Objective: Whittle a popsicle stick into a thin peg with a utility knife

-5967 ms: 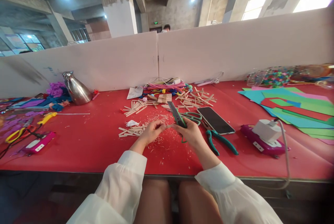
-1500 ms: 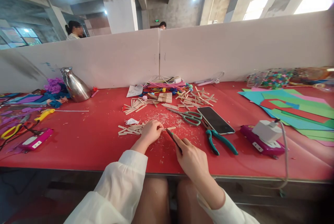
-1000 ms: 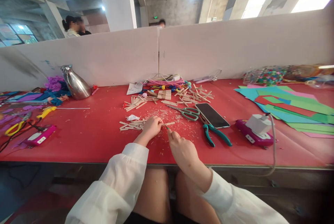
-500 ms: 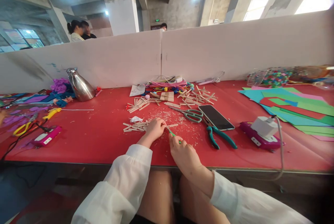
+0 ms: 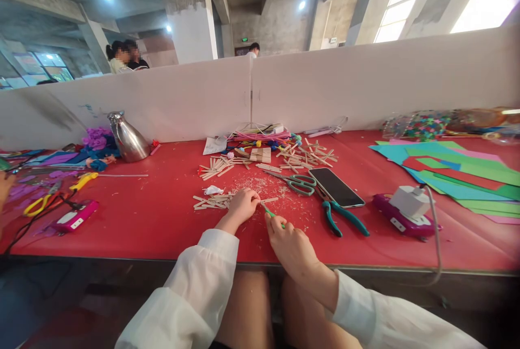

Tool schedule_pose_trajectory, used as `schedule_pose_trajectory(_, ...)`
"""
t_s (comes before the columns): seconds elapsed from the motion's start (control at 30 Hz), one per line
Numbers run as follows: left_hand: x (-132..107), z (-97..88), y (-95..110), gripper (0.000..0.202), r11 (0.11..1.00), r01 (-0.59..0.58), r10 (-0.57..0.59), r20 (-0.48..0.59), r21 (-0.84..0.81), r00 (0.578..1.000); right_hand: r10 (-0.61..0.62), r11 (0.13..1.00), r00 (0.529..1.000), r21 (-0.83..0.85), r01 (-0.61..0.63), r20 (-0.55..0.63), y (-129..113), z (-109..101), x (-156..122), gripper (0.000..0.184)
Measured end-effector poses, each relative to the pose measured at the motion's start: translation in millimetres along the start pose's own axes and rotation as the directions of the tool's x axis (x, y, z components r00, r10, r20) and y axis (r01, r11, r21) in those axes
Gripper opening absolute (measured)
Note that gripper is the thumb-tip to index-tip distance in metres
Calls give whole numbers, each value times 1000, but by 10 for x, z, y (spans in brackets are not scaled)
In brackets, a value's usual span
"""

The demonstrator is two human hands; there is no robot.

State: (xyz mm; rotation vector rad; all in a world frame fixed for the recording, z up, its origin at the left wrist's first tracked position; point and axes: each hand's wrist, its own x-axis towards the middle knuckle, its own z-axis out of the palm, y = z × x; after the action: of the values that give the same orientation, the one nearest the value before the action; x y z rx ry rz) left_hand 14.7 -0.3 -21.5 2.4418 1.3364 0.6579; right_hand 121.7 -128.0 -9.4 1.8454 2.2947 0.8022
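Note:
My left hand (image 5: 242, 205) is closed, pinching a thin wooden stick (image 5: 268, 200) down on the red table (image 5: 154, 213). My right hand (image 5: 289, 240) is closed round a green-handled knife (image 5: 268, 212), and its blade tip meets the stick just right of my left fingers. Wood shavings lie scattered around both hands. A small pile of cut sticks (image 5: 209, 202) sits just left of my left hand.
Green scissors (image 5: 298, 182), a black phone (image 5: 335, 187) and teal pliers (image 5: 343, 219) lie to the right. Further right: a purple device with a white block (image 5: 408, 211) and coloured paper sheets (image 5: 455, 167). A metal jug (image 5: 127, 137) and yellow tools stand left. White dividers behind; people beyond.
Six seconds ago my right hand held the knife upright; it has since lowered the blade to the stick, which my left hand pins to the table. Recently both hands hardly moved.

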Motion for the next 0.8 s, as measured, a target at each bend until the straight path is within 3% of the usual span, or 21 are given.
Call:
schedule_pose_trajectory(0.33,-4,-16,2,15,1000,6,-6,1,-12,1000,-27,999,999,37,28,-25,103,14,-28,41)
schedule_pose_trajectory(0.47,-8,-19,1,15,1000,12,-12,-2,-14,1000,-7,997,999,78,10,-35,192,136,-91,46)
schedule_pose_trajectory(0.53,-10,-17,0,15,1000,15,-15,-6,-21,1000,41,982,999,184,-35,-29,250,218,-123,51)
schedule_pose_trajectory(0.63,-16,-23,6,14,999,24,-24,-11,-33,1000,208,861,976,461,-216,69,332,297,-129,42)
schedule_pose_trajectory(0.7,-21,-33,15,13,999,32,-32,-4,-37,999,289,699,944,639,-322,160,372,308,-103,38)
schedule_pose_trajectory(0.8,-23,-47,27,12,999,30,-30,7,-33,1000,309,494,920,786,-373,242,400,295,-47,37)
